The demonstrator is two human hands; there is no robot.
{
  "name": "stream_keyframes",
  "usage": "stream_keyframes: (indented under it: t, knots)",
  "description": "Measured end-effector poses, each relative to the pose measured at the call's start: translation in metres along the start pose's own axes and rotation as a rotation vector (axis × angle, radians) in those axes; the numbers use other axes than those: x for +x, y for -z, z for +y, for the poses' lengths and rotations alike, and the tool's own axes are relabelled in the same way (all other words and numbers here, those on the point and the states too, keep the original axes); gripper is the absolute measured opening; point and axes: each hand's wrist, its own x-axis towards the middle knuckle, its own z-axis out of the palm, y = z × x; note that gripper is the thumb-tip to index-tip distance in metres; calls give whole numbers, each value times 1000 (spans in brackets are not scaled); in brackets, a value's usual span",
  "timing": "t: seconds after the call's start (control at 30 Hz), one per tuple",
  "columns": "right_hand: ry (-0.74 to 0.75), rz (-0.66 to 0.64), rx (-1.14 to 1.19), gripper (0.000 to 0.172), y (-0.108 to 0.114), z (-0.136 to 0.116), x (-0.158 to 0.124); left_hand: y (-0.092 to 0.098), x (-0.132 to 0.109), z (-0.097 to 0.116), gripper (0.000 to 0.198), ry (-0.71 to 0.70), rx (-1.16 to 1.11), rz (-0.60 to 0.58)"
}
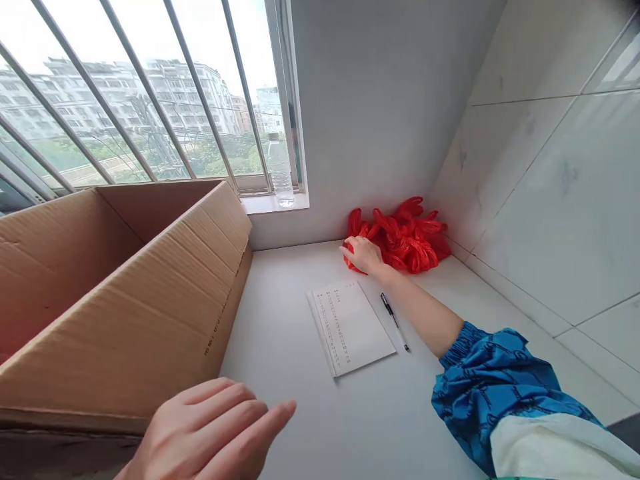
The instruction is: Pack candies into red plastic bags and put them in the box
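Note:
My right hand (pixel 364 255) reaches far across the white counter and its fingers curl on the near left edge of a heap of red plastic bags (pixel 406 237) in the corner. My left hand (pixel 220 430) hovers low at the front, fingers stretched out and together, holding nothing, beside the near corner of a large open cardboard box (pixel 150 293). A printed sheet of paper (pixel 351 325) lies flat between the hands, with a black pen (pixel 395 321) just to its right under my forearm.
A clear plastic bottle (pixel 281 170) stands on the window sill behind the box. Barred window at the back left, grey wall behind, tiled wall (pixel 550 187) along the right. White counter (pixel 320 413) runs to the front.

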Motion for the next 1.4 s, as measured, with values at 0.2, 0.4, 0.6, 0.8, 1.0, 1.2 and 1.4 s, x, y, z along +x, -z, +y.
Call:
stream_keyframes:
  t: [0.2, 0.4, 0.6, 0.8, 1.0, 1.2, 1.4]
  knots:
    - [-284, -116, -194, 67, -8, 26, 10, -34, 8, 2, 32, -23, -15, -104]
    - [-226, -113, -242, 42, -9, 38, -8, -54, 7, 1, 31, -14, -46, -98]
    - [-147, -47, -177, 47, -15, 20, -13, -65, 39, 1, 32, -33, -117, 14]
    - [-190, -46, -44, 35, -28, 22, -15, -106, 62, -25, 23, 127, -344, 149]
    - [-75, 109, 258, 29, -1, 41, -32, -171, 21, -88, 25, 802, -663, 137]
    - [153, 51, 586, 38, 18, 39, -84, -193, 4, -104, 36, 1001, -694, 255]
    - [254, -251, 782, 38, 10, 41, -129, -200, 1, -101, 48, 969, -588, 164]
